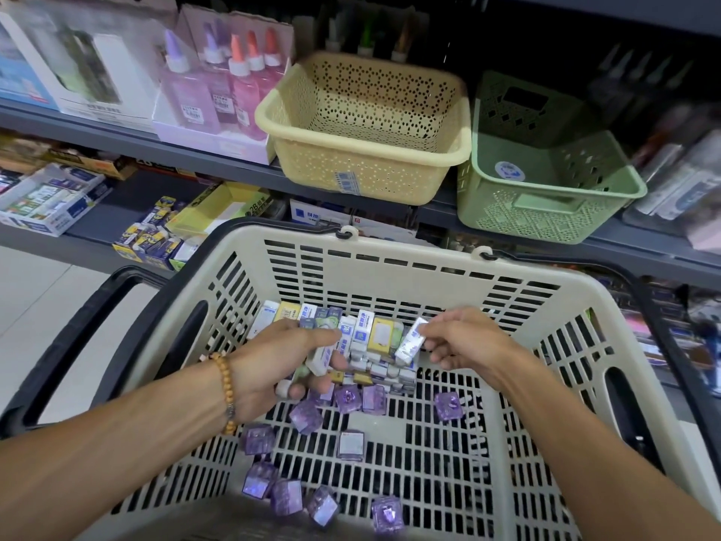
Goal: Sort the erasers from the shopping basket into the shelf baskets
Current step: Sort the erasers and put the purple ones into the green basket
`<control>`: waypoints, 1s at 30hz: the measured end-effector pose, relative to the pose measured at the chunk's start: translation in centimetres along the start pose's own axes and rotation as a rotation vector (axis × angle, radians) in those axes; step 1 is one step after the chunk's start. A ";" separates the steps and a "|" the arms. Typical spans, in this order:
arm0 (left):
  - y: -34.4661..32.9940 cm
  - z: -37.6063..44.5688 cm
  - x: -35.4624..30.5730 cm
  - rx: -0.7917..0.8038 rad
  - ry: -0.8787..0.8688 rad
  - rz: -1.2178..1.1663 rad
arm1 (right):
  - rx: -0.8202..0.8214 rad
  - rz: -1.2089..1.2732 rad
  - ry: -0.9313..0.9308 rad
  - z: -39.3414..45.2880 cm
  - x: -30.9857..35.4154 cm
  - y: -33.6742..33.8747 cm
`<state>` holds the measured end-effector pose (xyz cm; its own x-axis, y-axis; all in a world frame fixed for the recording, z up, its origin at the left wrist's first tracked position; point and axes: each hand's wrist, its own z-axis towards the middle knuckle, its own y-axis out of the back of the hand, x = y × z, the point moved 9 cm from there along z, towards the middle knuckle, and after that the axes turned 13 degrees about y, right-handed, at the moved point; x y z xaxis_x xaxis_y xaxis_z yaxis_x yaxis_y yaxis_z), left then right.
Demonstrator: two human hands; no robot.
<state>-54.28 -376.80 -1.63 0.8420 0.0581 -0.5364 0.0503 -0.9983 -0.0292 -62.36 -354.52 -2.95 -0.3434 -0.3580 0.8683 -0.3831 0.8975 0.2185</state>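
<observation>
White eraser (409, 340) pinched upright-tilted by right hand (464, 341); left hand (288, 365) grips several erasers (325, 355) inside beige shopping basket (390, 263).

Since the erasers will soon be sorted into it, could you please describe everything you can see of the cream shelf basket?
The cream shelf basket looks like moulded plastic, rectangular with rounded corners, a rolled rim and walls pierced by small holes. It sits upright on the grey shelf, its front overhanging the edge, close beside the green basket on its right. A barcode label is stuck low on its front wall. No erasers show inside it, and neither hand touches it.
</observation>
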 end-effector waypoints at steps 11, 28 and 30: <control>-1.1 -0.7 0.2 0.107 0.030 -0.027 | -0.138 -0.146 0.139 0.3 1.7 -0.8; 4.8 -4.6 1.7 0.084 0.037 -0.092 | 0.247 0.025 0.170 3.3 6.5 -14.0; 4.9 -5.2 1.9 0.071 0.023 -0.061 | 0.274 0.003 0.167 4.0 6.8 -16.0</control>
<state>-49.63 -381.61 1.63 0.8504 0.1184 -0.5126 0.0649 -0.9905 -0.1212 -61.94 -372.35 -2.34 -0.2077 -0.2882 0.9348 -0.6067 0.7876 0.1081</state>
